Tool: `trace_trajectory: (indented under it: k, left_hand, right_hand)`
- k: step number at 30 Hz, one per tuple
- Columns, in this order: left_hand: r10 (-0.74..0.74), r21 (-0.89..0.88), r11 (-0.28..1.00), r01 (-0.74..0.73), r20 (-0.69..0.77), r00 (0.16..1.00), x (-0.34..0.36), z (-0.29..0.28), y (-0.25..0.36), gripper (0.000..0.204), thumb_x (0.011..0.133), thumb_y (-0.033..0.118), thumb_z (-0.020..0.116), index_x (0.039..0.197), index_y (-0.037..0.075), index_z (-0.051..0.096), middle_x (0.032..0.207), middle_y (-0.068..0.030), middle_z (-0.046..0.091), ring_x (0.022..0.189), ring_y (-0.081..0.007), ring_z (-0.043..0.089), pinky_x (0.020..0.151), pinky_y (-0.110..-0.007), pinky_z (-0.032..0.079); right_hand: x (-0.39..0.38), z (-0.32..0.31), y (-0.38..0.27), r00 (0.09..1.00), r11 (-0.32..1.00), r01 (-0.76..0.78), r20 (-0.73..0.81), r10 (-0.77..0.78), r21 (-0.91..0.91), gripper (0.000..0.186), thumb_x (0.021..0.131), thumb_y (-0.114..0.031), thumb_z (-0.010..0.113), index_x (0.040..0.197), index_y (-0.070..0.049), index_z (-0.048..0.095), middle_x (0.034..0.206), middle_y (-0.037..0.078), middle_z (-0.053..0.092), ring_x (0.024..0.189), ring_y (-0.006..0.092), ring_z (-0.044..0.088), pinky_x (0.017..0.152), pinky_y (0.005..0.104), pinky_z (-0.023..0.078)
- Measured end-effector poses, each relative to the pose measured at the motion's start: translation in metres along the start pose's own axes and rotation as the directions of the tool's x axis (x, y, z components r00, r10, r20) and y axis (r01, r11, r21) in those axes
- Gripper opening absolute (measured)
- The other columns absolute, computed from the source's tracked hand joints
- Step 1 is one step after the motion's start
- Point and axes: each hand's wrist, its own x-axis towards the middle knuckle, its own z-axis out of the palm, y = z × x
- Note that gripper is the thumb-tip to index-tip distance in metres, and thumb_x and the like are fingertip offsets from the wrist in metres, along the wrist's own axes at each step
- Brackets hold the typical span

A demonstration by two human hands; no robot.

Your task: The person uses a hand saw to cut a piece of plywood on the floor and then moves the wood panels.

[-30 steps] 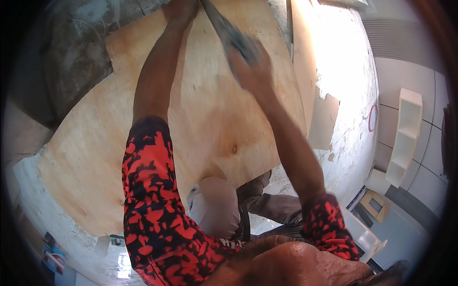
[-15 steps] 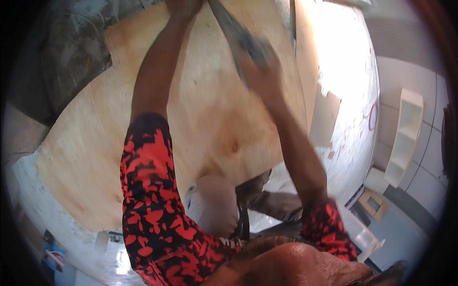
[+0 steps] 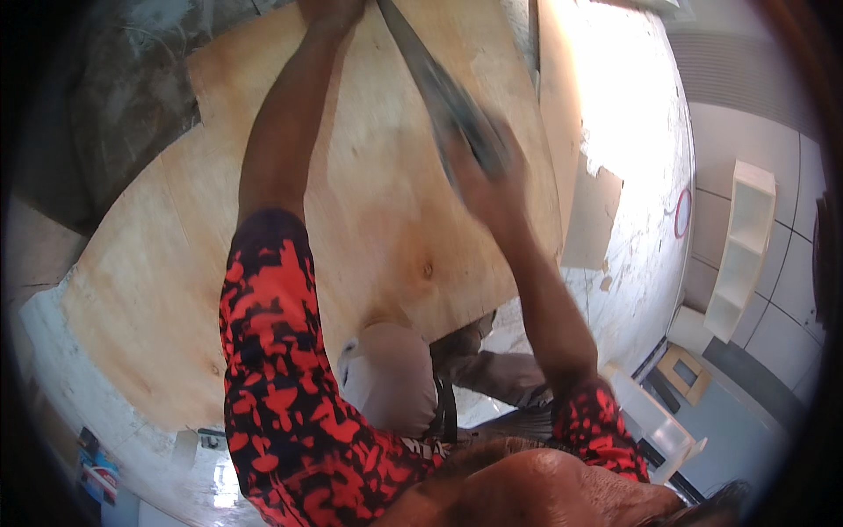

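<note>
A large sheet of pale plywood [image 3: 378,176] lies in front of me, with a knot and brownish stains on its near part. My right hand [image 3: 496,189] is closed round the handle of a handsaw [image 3: 420,61], slightly smeared by motion. Its narrow grey blade runs away from me across the sheet to the top edge of the view, where its tip is cut off. My left hand [image 3: 335,10] is at the far part of the plywood, near the blade's far end. Only its wrist side shows; the fingers are out of view.
My knee [image 3: 386,373] rests at the plywood's near edge. Another strip of board [image 3: 562,105] and a torn brown piece [image 3: 595,220] lie to the right on a pale, marked floor. A white open shelf [image 3: 742,250] stands at the far right. Dark, stained sheeting [image 3: 132,97] lies at the upper left.
My right hand and the saw have moved a little toward me. My left arm stays nearly where it was, and the plywood looks unmoved.
</note>
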Motion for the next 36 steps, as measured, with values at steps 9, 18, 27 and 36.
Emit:
trace_trajectory:
  k: [9,18,27,36]
  left_hand:
    - [-0.078,-0.068,0.994,0.084,0.083,0.994,0.005,0.026,0.021,0.043,0.087,0.031,0.041,0.112,0.001,0.061,0.117,-0.023,0.059,0.113,-0.0357,0.054,0.1,-0.047,0.036]
    - [-0.012,0.037,0.999,0.021,-0.234,0.972,0.007,0.017,-0.029,0.047,0.088,0.031,0.042,0.123,0.002,0.054,0.128,-0.0206,0.053,0.123,-0.0358,0.046,0.106,-0.047,0.03]
    - [0.069,0.028,0.997,-0.065,-0.157,0.985,-0.015,-0.002,0.011,0.043,0.089,0.032,0.043,0.118,0.003,0.056,0.125,-0.0207,0.055,0.118,-0.0349,0.048,0.103,-0.047,0.033]
    - [-0.029,0.137,0.99,0.033,-0.026,0.999,0.002,0.003,0.005,0.045,0.089,0.033,0.041,0.117,0.003,0.059,0.122,-0.0224,0.056,0.116,-0.0372,0.052,0.101,-0.05,0.035]
  right_hand:
    - [0.067,0.015,-0.003,0.981,0.997,0.076,-0.179,-0.08,-0.029,0.028,0.083,-0.024,0.065,0.096,0.001,0.062,0.084,0.009,0.064,0.074,0.0113,0.057,0.063,0.0283,0.047]
    - [-0.11,-0.057,-0.013,0.999,1.0,-0.02,0.027,0.02,-0.015,0.038,0.083,-0.005,0.059,0.12,0.001,0.055,0.112,0.016,0.062,0.094,0.0215,0.061,0.082,0.0297,0.047]
    - [0.058,0.014,-0.004,0.999,0.999,0.001,-0.04,0.001,0.036,0.032,0.086,-0.009,0.059,0.115,0.003,0.059,0.102,0.011,0.065,0.081,0.0147,0.061,0.074,0.0276,0.048]
    - [-0.042,-0.025,0.01,0.986,0.983,-0.159,-0.025,0.162,0.094,0.024,0.083,-0.004,0.059,0.105,0.001,0.063,0.095,0.012,0.066,0.082,0.0168,0.06,0.074,0.0312,0.049]
